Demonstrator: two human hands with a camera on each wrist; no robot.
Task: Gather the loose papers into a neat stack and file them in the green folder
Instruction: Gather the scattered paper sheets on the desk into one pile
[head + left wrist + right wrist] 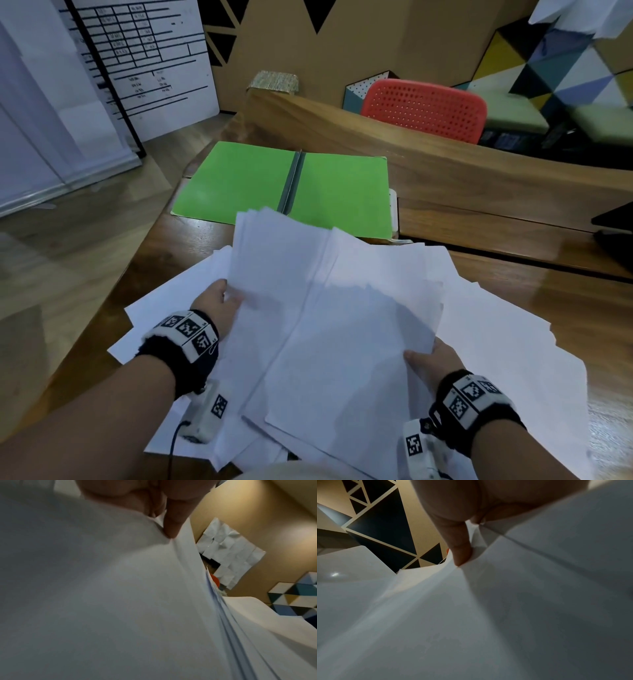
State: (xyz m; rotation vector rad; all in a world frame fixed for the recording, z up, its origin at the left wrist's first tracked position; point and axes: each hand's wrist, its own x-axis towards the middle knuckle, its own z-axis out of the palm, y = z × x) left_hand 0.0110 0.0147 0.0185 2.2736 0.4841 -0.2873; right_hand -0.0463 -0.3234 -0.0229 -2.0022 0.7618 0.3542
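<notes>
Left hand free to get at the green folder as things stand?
Probably not yet. The left hand grips the left edge of the raised bundle of papers, and the right hand holds its other side. The green folder lies open beyond, unobstructed except its near edge under the papers.

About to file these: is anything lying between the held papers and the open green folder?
Nothing visible: the green folder lies open, its inside bare, just beyond the papers both hands hold.

The papers (329,308) hide most fingers (236,301) of both hands and the green folder's (246,178) near edge.
</notes>
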